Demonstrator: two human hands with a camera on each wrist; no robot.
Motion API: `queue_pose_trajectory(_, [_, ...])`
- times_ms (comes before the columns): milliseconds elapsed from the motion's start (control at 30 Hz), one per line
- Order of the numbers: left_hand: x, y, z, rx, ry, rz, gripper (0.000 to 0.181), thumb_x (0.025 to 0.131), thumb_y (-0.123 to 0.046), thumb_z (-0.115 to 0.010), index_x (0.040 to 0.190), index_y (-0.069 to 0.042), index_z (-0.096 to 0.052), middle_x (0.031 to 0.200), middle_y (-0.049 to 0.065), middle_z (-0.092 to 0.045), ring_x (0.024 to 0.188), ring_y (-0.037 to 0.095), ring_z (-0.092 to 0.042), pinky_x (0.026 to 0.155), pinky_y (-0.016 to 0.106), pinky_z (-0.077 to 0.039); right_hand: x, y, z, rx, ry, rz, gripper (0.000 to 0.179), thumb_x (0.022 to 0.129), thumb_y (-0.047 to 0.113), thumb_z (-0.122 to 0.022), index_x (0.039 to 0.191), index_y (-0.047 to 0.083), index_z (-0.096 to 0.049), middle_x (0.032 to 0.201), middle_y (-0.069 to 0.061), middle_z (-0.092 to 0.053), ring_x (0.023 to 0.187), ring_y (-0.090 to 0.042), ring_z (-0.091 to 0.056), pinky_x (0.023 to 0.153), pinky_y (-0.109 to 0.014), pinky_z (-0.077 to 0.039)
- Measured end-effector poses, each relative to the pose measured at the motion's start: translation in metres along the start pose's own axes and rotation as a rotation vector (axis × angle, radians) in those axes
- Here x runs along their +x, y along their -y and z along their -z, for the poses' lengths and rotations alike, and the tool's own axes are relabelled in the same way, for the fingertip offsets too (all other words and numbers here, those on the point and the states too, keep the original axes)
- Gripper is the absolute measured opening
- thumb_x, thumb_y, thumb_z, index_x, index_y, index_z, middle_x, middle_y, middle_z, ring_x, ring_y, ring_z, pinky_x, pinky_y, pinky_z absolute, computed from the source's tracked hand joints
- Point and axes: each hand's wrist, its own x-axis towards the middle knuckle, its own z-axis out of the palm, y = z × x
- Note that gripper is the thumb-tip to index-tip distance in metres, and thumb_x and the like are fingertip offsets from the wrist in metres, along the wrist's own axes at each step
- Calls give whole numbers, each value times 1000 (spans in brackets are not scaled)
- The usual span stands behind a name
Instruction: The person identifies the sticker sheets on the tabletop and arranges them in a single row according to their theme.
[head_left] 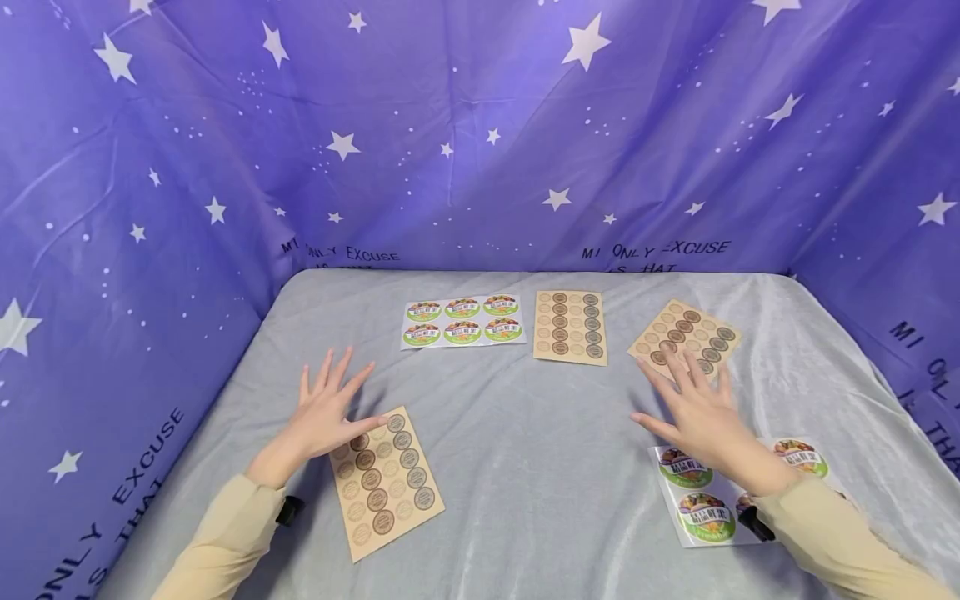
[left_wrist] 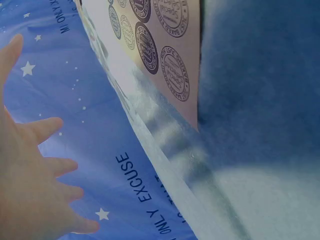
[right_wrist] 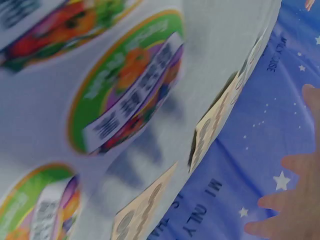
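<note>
My left hand (head_left: 326,417) is spread with fingers straight, above the upper left edge of a tan sheet of round brown stickers (head_left: 393,483). In the left wrist view its fingers (left_wrist: 60,165) fan out, and the sticker sheet (left_wrist: 172,70) lies on the cloth beside them. My right hand (head_left: 701,417) is spread too and holds nothing. It hovers between a tilted tan sticker sheet (head_left: 678,333) and a white sheet of oval fruit-print stickers (head_left: 705,517), whose middle the forearm hides. The right wrist view shows that white sheet (right_wrist: 50,120) up close.
At the back of the grey cloth-covered table (head_left: 510,467) lie a white sheet with several oval stickers (head_left: 462,321) and an upright tan sticker sheet (head_left: 570,327) side by side. A purple starry curtain (head_left: 450,125) encloses the back and both sides.
</note>
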Motion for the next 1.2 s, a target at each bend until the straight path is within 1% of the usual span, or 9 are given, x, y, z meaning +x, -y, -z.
queue_pose_trajectory(133, [-5, 2, 2, -25, -18, -4, 82, 73, -61, -56, 138, -19, -30, 147, 14, -7, 132, 36, 5, 101, 57, 13, 8, 12, -2, 14, 13, 29, 72, 83, 53, -50, 139, 16, -25, 140, -24, -19, 126, -47, -13, 97, -66, 7])
queue_pose_trajectory(300, [-11, 8, 3, -86, -54, -23, 76, 73, -52, -63, 132, -9, -41, 143, 19, -19, 131, 40, -5, 102, 59, 6, 18, 29, -10, 42, 43, 59, 71, 83, 54, -47, 138, 13, -29, 141, -24, -17, 126, -47, -16, 98, -66, 1])
queue_pose_trajectory(467, [-15, 15, 4, -139, -97, -43, 67, 73, -40, -68, 126, -6, -47, 137, 23, -29, 126, 44, -18, 100, 63, -8, 27, 49, -20, 120, 91, 78, 72, 84, 54, -47, 139, 14, -27, 143, -22, -14, 127, -44, -14, 98, -66, -1])
queue_pose_trajectory(567, [-19, 18, 5, -178, -120, -31, 62, 72, -33, -71, 122, -5, -50, 133, 24, -34, 122, 47, -25, 97, 64, -16, 33, 62, -23, 158, 107, 95, 72, 84, 54, -47, 139, 13, -27, 144, -20, -14, 128, -42, -14, 100, -64, -2])
queue_pose_trajectory(667, [-23, 21, 6, -208, -129, -10, 58, 71, -30, -72, 120, -4, -53, 130, 24, -38, 118, 48, -31, 94, 64, -24, 39, 75, -25, 182, 115, 122, 71, 84, 52, -48, 138, 11, -28, 143, -21, -17, 128, -42, -16, 100, -64, -4])
queue_pose_trajectory(833, [-28, 25, 7, -240, -118, 3, 55, 72, -28, -72, 117, -1, -54, 126, 25, -41, 114, 46, -36, 92, 61, -30, 48, 93, -30, 235, 117, 159, 67, 86, 47, -50, 139, 12, -28, 141, -21, -23, 128, -38, -21, 101, -62, -8])
queue_pose_trajectory(967, [-32, 30, 8, -270, -85, 23, 54, 75, -28, -69, 118, 1, -54, 123, 25, -44, 113, 44, -39, 92, 60, -31, 55, 107, -36, 290, 112, 189, 63, 87, 42, -51, 137, 9, -31, 138, -22, -28, 127, -37, -25, 102, -60, -13])
queue_pose_trajectory(1100, [-37, 34, 10, -309, -61, 57, 51, 78, -30, -67, 117, 1, -54, 119, 21, -48, 111, 41, -42, 90, 58, -33, 61, 120, -41, 358, 131, 206, 61, 87, 39, -51, 136, 7, -32, 136, -24, -30, 124, -39, -28, 102, -58, -18])
queue_pose_trajectory(1200, [-41, 35, 12, -334, -55, 80, 49, 79, -30, -66, 116, 0, -55, 116, 19, -51, 109, 39, -45, 90, 56, -35, 65, 129, -44, 413, 159, 207, 60, 87, 38, -51, 136, 8, -32, 136, -23, -32, 124, -38, -30, 102, -55, -21])
